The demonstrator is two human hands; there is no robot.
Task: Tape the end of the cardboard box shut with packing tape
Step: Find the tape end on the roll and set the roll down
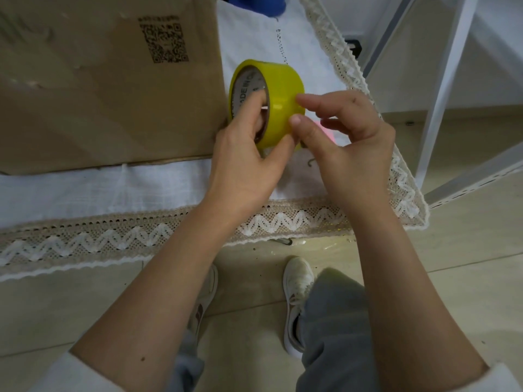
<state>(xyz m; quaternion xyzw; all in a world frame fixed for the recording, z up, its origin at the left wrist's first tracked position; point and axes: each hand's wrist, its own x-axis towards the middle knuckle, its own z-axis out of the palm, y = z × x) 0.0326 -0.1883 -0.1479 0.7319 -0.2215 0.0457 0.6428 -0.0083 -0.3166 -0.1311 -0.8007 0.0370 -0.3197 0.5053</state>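
- Nearest me I see my two white shoes (297, 301) on the pale tiled floor (467, 292), with grey trouser legs (336, 329) above them.
- Both my forearms reach forward from white sleeves (506, 377) at the bottom corners.
- Past my feet, the lace border (99, 239) of a white tablecloth (113, 188) hangs over the edge of the worktop.
- My left hand (243, 165) carries the yellow roll of packing tape (271, 100) above the cloth: its fingers are hooked through the cardboard core and the thumb presses the outer face, so that grip is clamped on the roll.
- My right hand (351, 148) is at the roll's right side, thumb and forefinger tips touching the tape surface a little apart, the other fingers loosely curled; I cannot tell whether it has pinched a free end.
- Something pink (325, 131) shows behind the right hand, mostly hidden.
- Just left of the roll, the cardboard box (99, 94) sits on the cloth, its brown side bearing a printed QR code (164, 41).
- Further back at the right stand white metal frame legs (441, 94), and a blue object (254, 4) is cut off at the top edge.
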